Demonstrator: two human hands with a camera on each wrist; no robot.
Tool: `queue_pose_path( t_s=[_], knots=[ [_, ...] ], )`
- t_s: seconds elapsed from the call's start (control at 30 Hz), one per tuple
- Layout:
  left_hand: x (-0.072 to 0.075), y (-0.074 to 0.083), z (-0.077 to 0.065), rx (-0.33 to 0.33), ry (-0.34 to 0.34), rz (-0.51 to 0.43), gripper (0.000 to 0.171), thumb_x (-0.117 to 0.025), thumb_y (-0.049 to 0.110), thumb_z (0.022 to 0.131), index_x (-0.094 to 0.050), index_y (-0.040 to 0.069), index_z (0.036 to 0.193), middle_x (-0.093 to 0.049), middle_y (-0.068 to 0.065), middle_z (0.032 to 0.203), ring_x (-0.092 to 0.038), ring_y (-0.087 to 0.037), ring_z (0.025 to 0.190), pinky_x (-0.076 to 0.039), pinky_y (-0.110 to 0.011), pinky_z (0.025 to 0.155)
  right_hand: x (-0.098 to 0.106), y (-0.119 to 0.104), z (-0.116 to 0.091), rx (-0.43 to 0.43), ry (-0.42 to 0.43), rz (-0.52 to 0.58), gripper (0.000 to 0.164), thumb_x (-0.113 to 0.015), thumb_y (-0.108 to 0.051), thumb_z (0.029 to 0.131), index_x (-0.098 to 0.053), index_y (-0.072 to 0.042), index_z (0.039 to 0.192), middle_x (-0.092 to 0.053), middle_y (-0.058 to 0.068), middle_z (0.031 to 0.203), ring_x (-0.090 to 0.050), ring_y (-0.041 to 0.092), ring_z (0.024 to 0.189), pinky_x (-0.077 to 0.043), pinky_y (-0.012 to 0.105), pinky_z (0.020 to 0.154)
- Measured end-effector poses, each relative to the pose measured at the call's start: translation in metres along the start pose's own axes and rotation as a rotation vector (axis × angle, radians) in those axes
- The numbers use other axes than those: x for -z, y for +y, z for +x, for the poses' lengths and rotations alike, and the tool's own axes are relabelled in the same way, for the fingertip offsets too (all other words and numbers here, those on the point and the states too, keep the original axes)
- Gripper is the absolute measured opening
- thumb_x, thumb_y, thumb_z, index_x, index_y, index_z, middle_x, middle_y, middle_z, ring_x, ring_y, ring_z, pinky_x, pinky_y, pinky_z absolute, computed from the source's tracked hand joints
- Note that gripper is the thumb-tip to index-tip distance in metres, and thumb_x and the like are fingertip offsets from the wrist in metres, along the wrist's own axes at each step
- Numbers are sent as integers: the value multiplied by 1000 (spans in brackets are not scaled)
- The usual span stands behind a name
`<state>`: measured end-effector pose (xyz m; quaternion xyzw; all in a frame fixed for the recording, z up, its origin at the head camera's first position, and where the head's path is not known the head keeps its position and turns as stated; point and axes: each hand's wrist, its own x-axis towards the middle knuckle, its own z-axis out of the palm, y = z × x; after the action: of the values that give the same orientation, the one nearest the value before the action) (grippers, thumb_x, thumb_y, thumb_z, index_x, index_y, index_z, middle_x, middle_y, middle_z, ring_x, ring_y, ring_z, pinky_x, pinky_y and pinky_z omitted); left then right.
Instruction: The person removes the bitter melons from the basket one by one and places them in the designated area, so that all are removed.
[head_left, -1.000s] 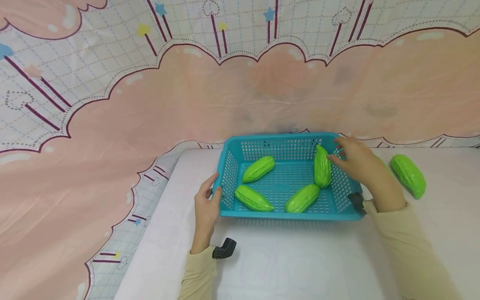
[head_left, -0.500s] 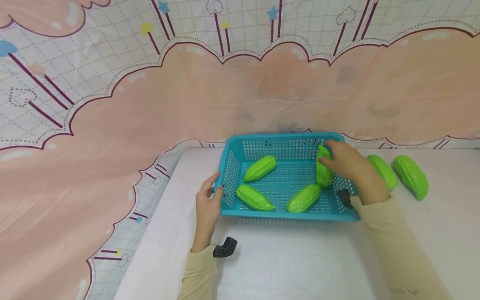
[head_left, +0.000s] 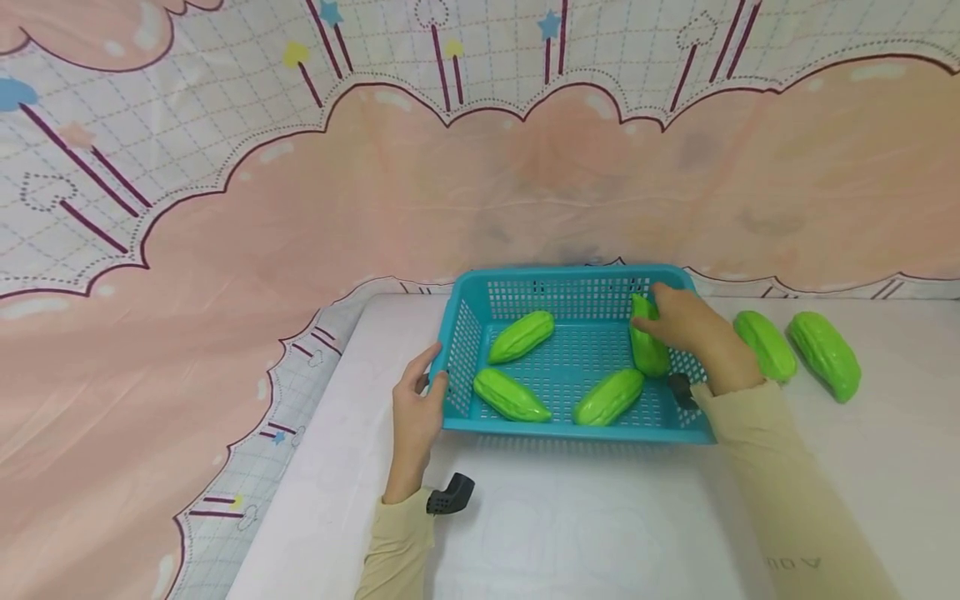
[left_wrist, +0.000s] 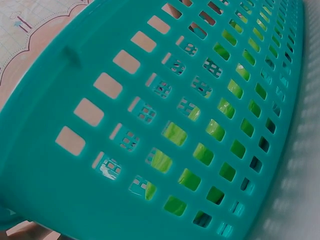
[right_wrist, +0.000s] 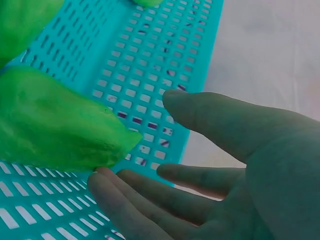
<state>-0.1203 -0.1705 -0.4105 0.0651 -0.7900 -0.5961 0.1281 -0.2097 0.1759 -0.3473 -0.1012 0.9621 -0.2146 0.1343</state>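
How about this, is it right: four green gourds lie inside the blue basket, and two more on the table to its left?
Not quite: the two loose gourds lie on the table to the right of the blue basket, as the head view shows. Four green gourds inside is correct.

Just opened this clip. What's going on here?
A person's left hand holds the left end of a blue basket, while the right hand is at the green gourd by its right end, thumb and fingers spread near the gourd's tip. Whether it bears on the gourd is hard to tell. Three other gourds lie in the basket, and two more lie on the white table to its right.
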Motion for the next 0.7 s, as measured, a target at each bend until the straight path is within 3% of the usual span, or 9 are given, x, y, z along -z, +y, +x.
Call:
queue_pose_path(
  t_s=[0.2,0.43,0.7],
  knots=[
    [0,-2,1,-9,1,-4,43,-52,6,98,-56,13,141,-48,-6,150,-49,-28,132,-41,-52,108,-1,-1,7,40,-17,-40,71,-58,-23,99,-26,23,142,-31,44,145,-36,58,132,-33,64,108],
    [-2,0,1,14,4,7,43,-53,8,98,-56,15,141,-48,-5,149,-54,-28,126,-49,-51,100,-3,-2,13,46,-62,-65,70,-60,-24,97,-30,22,141,-37,43,142,-40,58,130,-35,64,107],
    [-1,-1,1,4,0,4,43,-53,9,98,-57,16,140,-49,-4,148,-56,-28,124,-50,-50,98,-10,-5,19,55,-115,-64,67,-62,-22,95,-34,19,141,-42,41,140,-44,55,127,-38,64,105]
  ],
)
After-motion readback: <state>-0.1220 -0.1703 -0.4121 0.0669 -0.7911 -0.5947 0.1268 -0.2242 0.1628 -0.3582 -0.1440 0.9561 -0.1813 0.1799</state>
